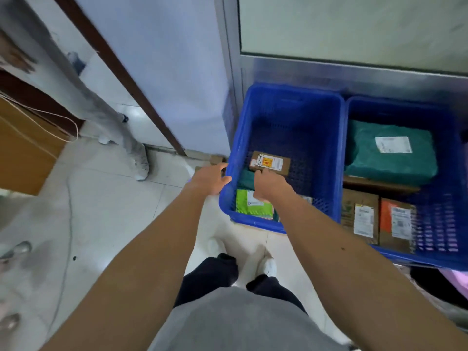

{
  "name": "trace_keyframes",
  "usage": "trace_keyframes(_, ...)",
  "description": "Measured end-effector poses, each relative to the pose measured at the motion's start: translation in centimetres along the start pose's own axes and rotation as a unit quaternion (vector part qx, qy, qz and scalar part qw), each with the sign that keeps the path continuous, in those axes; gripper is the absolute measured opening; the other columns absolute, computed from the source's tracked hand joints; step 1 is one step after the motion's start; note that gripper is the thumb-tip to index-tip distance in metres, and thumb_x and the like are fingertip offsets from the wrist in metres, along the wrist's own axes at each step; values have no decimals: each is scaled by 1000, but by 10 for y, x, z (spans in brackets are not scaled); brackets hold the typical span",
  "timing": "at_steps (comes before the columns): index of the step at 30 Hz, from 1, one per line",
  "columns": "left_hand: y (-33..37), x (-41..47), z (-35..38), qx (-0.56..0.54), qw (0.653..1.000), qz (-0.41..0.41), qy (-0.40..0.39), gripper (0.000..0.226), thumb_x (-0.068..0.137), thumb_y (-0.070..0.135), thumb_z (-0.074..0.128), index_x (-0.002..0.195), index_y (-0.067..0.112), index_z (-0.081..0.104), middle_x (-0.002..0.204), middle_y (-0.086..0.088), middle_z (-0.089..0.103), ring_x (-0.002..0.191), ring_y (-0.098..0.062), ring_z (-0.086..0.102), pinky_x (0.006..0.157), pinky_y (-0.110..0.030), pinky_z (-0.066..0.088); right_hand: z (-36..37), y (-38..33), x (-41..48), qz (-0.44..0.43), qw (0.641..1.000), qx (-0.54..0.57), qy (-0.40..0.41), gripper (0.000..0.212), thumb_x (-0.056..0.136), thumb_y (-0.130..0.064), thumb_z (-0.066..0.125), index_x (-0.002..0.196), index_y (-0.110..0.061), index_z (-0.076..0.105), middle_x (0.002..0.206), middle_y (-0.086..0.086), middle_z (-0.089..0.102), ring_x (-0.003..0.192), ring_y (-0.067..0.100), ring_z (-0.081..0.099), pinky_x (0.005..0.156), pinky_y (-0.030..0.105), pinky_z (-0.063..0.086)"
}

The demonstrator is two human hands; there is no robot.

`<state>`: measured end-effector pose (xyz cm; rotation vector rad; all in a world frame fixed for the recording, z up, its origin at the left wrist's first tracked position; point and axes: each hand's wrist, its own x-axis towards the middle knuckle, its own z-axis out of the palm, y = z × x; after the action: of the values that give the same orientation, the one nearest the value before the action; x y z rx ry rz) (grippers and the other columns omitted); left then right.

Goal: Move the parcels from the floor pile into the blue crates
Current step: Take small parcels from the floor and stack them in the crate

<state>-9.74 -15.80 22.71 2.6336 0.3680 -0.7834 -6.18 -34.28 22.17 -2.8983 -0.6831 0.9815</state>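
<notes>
Two blue crates stand side by side on the floor against a partition. My left hand (211,178) grips the left rim of the left crate (291,96). Inside that crate, my right hand (269,184) has its fingers curled on the near edge of a small brown box (272,162) with a label. A dark green parcel (247,179) and a bright green parcel (253,205) lie just below the hand. The right crate (405,107) holds a large teal parcel (390,153) and two brown boxes (359,215), partly hidden by my right forearm.
Another person's grey trouser legs and white shoes (138,160) stand at the left by a wooden cabinet (25,150) with a loose cable. A bit of cardboard (215,159) lies beside the left crate. My feet (268,264) are on pale floor tiles. A pink bag (455,282) sits at lower right.
</notes>
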Motion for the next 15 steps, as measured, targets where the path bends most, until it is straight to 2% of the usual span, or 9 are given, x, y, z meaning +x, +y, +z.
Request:
trace_keyframes(3, -21, 1, -15, -12, 1000, -16, 9, 58, 97, 41, 52, 152, 27, 39, 146, -8, 53, 132, -29, 50, 108, -39, 40, -11, -21, 12, -12, 1000, 6, 1, 49, 96, -19, 52, 140, -2, 41, 144, 21, 43, 127, 37, 50, 98, 45, 45)
trace_keyframes(10, -94, 26, -34, -23, 1000, -5, 8, 56, 101, 42, 49, 154, 26, 36, 149, -10, 50, 137, -30, 45, 109, -40, 35, -16, -82, 49, 0, 1000, 12, 3, 45, 96, -20, 52, 137, -3, 43, 139, 19, 41, 126, 37, 49, 98, 43, 44)
trace_keyframes(15, -157, 83, -46, -48, 998, 18, -40, 53, 101, 45, 47, 151, 30, 39, 142, -8, 56, 126, -28, 55, 106, -38, 42, -8, -134, 96, 36, 997, 69, 1, 46, 95, -20, 51, 137, -2, 43, 137, 19, 43, 126, 37, 48, 98, 45, 44)
